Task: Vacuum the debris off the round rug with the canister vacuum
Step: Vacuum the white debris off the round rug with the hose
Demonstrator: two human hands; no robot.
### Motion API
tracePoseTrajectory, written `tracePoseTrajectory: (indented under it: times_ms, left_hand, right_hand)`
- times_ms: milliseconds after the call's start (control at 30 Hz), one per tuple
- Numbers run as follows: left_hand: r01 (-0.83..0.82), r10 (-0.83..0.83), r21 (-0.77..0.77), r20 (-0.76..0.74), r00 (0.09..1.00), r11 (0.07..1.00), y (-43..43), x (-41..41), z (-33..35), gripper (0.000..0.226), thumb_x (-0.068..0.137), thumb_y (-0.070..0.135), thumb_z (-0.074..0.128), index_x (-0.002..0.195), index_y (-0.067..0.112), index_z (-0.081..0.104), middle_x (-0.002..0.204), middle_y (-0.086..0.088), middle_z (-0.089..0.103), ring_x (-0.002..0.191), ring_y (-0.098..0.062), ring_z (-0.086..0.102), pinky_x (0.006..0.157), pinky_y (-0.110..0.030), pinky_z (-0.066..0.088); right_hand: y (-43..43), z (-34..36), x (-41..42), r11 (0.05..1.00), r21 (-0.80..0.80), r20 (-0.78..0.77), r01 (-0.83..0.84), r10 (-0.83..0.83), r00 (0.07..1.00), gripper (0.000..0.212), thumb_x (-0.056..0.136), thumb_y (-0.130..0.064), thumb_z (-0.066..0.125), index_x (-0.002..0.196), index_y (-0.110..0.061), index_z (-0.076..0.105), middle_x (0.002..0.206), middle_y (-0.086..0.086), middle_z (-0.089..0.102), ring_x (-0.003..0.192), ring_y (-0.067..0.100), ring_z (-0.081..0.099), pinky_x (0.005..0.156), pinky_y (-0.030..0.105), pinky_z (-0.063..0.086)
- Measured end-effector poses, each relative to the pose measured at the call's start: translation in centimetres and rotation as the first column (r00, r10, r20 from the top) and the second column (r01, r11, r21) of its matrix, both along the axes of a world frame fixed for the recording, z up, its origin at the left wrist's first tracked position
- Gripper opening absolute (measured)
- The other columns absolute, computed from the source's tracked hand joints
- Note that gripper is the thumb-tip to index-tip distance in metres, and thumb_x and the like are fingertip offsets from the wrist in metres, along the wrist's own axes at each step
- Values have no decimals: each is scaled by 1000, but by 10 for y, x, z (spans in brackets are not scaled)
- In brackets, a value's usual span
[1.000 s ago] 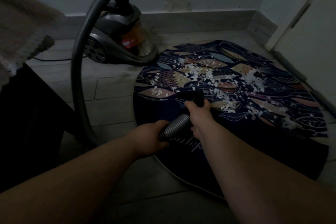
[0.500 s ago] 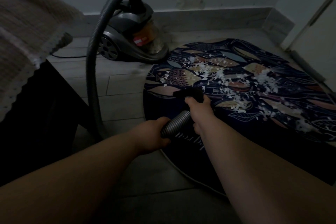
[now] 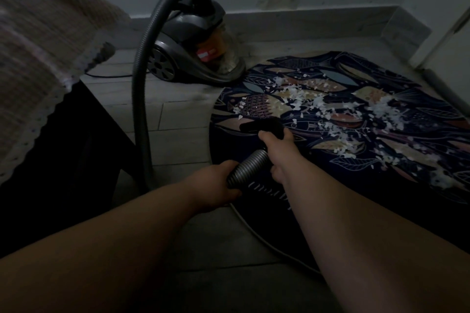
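Round rug point(image 3: 343, 160) flat on floor, right half of frame: dark navy, leaf-and-fish pattern. Debris point(image 3: 318, 107), white flecks, thick across rug's upper middle. Canister vacuum point(image 3: 188, 53) upper centre, upright, grey body, spoked wheel, clear bin, nose just beside rug's far-left edge. Grey ribbed hose point(image 3: 140, 99) arcs off top, drops at left, resurfaces mid-frame. Black nozzle point(image 3: 264, 126) at rug's left part, near closest flecks; contact unclear.

The tiled floor point(image 3: 178, 114) bears the round rug point(image 3: 356, 79), the canister vacuum point(image 3: 188, 40) and a cord point(image 3: 109, 76).
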State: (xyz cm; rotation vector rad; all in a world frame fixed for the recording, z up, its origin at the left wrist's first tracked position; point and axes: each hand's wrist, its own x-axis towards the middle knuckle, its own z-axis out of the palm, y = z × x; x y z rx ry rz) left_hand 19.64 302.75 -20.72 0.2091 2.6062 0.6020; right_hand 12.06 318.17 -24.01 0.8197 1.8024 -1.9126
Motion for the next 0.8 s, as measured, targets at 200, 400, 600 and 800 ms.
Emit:
tracePoseTrajectory:
  times_ms: [200, 400, 600, 800]
  left_hand:
    - [-33, 33, -17, -3, 999, 999, -14, -1, -1, 59, 84, 34, 65, 136, 28, 40, 124, -3, 59, 110, -18, 57, 88, -22, 43]
    - [-12, 13, -33, 23, 1000, 999, -9, -8, -1, 62, 85, 35, 64, 140, 30, 35, 129, -3, 57, 115, -18, 55, 90, -20, 41]
    - [109, -109, 9, 73, 991, 994, 30, -15, -1, 65, 86, 32, 65, 142, 29, 33, 133, -2, 54, 117, -18, 53, 89, -18, 38]
    - [258, -263, 60, 116, 958, 964, 78, -17, -4, 68, 84, 31, 67, 142, 27, 32, 132, -4, 54, 116, -20, 54, 93, -23, 40]
  right_hand:
    - [-11, 3, -1, 998, -23, 2, -66, 66, 998, 81, 96, -31, 61, 156, -35, 8, 154, 7, 30, 128, 27, 42, 89, 35, 40]
    - [-9, -7, -4, 999, 37, 7, -7, 7, 1000, 83, 92, -37, 63, 155, -38, 9, 150, 9, 38, 123, 31, 48, 104, 47, 43]
    - [39, -3, 4, 992, 87, 87, 95, -103, 991, 82, 92, -39, 59, 153, -44, 4, 147, 10, 40, 116, 36, 51, 99, 54, 46]
    - [93, 3, 25, 963, 151, 96, 222, -238, 966, 82, 93, -38, 59, 152, -46, 3, 141, 12, 45, 109, 36, 55, 96, 55, 49]
